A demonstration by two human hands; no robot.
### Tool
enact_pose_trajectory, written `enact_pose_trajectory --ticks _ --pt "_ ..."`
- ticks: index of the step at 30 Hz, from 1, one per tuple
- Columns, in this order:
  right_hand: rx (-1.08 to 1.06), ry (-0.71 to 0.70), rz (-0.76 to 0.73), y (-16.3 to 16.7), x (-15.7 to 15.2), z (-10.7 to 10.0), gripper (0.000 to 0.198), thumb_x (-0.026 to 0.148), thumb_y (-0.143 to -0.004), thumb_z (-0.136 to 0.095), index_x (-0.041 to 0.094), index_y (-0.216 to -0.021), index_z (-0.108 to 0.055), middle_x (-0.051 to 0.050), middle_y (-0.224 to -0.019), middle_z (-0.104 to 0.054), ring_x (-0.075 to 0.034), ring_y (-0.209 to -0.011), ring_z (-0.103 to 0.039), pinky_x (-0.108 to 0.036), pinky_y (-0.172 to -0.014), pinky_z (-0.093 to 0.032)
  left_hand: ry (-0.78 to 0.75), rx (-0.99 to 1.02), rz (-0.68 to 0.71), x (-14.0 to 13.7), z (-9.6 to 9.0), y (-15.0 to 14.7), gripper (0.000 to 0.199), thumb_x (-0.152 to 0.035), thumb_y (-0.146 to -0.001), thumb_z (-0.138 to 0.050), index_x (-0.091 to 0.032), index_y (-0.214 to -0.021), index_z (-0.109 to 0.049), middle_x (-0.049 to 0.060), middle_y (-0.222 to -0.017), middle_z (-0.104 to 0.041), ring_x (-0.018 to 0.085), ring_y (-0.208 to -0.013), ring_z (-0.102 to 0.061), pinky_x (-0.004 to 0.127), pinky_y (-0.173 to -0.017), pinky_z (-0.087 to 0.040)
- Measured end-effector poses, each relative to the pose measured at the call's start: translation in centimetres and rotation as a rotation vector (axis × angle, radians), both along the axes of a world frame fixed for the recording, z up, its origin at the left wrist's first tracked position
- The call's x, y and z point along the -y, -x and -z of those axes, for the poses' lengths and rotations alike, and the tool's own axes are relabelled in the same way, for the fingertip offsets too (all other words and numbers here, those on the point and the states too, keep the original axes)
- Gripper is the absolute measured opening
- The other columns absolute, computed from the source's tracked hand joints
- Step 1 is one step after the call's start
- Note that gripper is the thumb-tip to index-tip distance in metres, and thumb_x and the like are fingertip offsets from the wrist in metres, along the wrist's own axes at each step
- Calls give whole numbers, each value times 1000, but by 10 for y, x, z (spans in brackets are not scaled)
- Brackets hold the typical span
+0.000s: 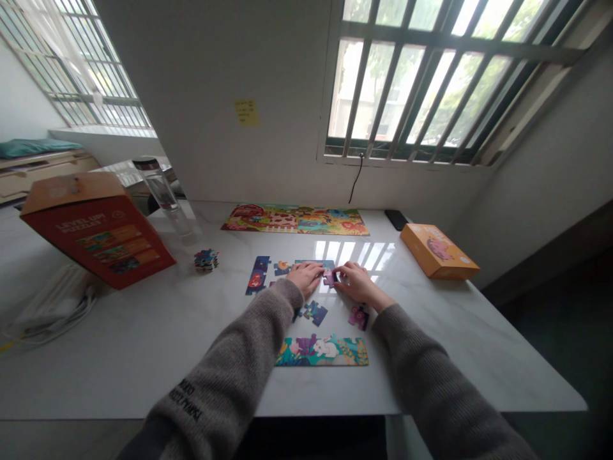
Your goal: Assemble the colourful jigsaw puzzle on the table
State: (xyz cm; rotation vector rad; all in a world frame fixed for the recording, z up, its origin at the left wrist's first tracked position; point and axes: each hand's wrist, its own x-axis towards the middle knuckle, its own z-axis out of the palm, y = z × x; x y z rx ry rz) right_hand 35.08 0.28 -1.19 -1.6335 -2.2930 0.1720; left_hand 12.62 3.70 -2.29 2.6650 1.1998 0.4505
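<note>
A small purple puzzle piece [329, 277] lies between my hands among dark-blue puzzle pieces. My right hand [358, 285] has its thumb and fingertips closed on the piece's right edge. My left hand [306, 279] rests with fingers stretched out over the pieces, fingertips at the purple piece's left side; what lies beneath the palm is hidden. Left of it are a joined dark-blue strip with a red figure [257, 276] and a piece with an orange moon shape [282, 266]. Nearer me lie joined blue-green pieces [315, 312] and a purple-pink piece [358, 317].
A finished strip with a white rabbit [325, 350] lies near the front edge. Stacked pieces [206, 260] sit left, by a red-orange box [100, 233] and a glass bottle [163, 191]. Farther back are a farm-scene puzzle [295, 220], a phone [395, 220] and an orange box [438, 252].
</note>
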Motion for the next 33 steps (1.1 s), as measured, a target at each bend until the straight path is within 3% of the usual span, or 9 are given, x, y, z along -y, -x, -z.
enact_pose_trajectory --ticks 24,33 --pt "142 -20 -29 8 11 -13 30 31 -95 -61 28 -125 -66 -10 -114 -62 -27 -107 -54 -37 -86 -39 0 -47 11 3 -6 0 36 -33 -99 -44 -30 -132 -60 1 -151 -52 26 -137 -46 48 -113 -36" --pt "109 -53 13 9 9 -1 31 33 -94 -62 25 -123 -65 -11 -115 -62 -28 -110 -53 -39 -90 -40 42 29 14 0 -3 2 35 -26 -96 -47 -25 -129 -58 3 -148 -55 24 -137 -47 46 -114 -36"
